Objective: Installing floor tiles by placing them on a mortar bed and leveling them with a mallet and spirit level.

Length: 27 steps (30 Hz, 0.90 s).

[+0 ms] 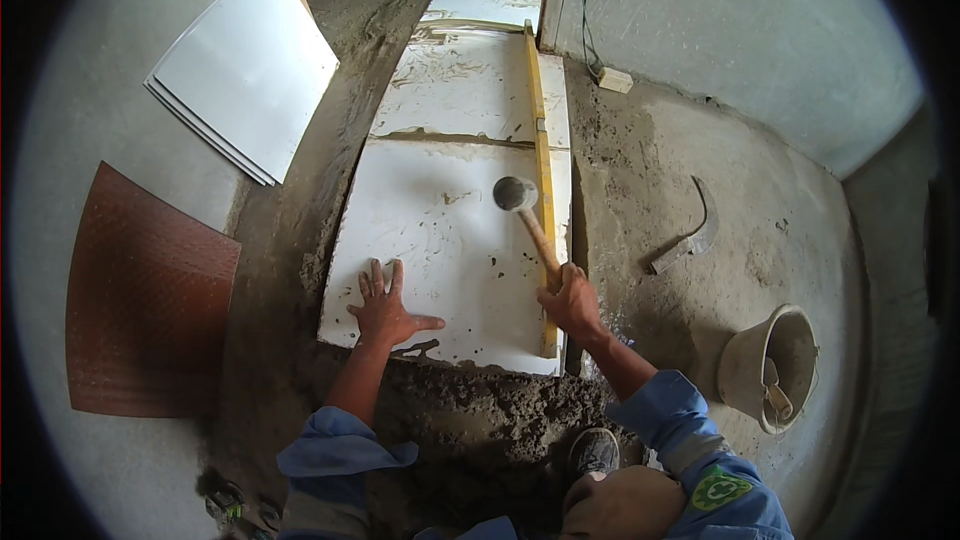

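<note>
Currently, your right hand (572,302) is closed around the wooden handle of the mallet (515,194); its dark head is over the nearest white tile (430,230), contact unclear. Your left hand (383,315) is open, fingers spread on that tile's near left portion, gripping nothing. The yellow level (536,90) lies lengthwise along the tiles' right side.

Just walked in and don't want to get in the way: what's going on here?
The person's right hand grips a wooden-handled mallet, its round dark head over a large white floor tile. The left hand is spread on that tile. A long yellow bar lies lengthwise near its right edge. Off to the right are a curved-bladed sickle and a round grey bucket.
</note>
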{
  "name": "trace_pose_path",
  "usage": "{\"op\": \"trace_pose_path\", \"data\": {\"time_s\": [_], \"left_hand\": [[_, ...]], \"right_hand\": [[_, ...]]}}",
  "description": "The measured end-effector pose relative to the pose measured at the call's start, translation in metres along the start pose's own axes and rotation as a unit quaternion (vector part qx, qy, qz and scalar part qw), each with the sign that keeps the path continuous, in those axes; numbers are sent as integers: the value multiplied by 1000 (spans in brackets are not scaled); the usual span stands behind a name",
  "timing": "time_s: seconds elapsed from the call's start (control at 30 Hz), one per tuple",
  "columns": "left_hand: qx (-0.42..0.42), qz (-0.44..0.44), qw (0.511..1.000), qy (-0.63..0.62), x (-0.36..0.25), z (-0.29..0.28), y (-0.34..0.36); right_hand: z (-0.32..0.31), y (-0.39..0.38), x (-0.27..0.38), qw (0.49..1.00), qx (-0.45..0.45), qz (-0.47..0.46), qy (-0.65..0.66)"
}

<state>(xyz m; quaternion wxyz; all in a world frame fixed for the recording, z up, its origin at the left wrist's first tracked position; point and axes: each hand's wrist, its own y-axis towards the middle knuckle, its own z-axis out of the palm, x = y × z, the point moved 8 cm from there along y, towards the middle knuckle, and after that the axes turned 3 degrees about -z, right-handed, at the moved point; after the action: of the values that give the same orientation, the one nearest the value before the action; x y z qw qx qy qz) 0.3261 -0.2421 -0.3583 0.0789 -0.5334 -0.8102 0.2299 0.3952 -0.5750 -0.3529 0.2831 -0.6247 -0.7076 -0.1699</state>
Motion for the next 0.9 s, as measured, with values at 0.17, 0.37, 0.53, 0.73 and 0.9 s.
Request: {"op": "trace_pose_path", "data": {"time_s": [0.17, 0.37, 0.53, 0.73, 0.9], "left_hand": [[2, -1, 1000, 1, 1, 0, 0], [1, -2, 1000, 0, 0, 3, -3], [7, -14, 1000, 0, 7, 6, -5], [3, -4, 1000, -13, -3, 0, 2], [-8, -8, 1000, 9, 2, -3, 3]], "right_hand": [[17, -25, 32, 997, 65, 4, 46], [38, -33, 52, 994, 93, -36, 48], [48, -36, 52, 993, 92, -60, 48], [23, -19, 47, 996, 33, -77, 27], [21, -8, 54, 997, 49, -65, 6]]}}
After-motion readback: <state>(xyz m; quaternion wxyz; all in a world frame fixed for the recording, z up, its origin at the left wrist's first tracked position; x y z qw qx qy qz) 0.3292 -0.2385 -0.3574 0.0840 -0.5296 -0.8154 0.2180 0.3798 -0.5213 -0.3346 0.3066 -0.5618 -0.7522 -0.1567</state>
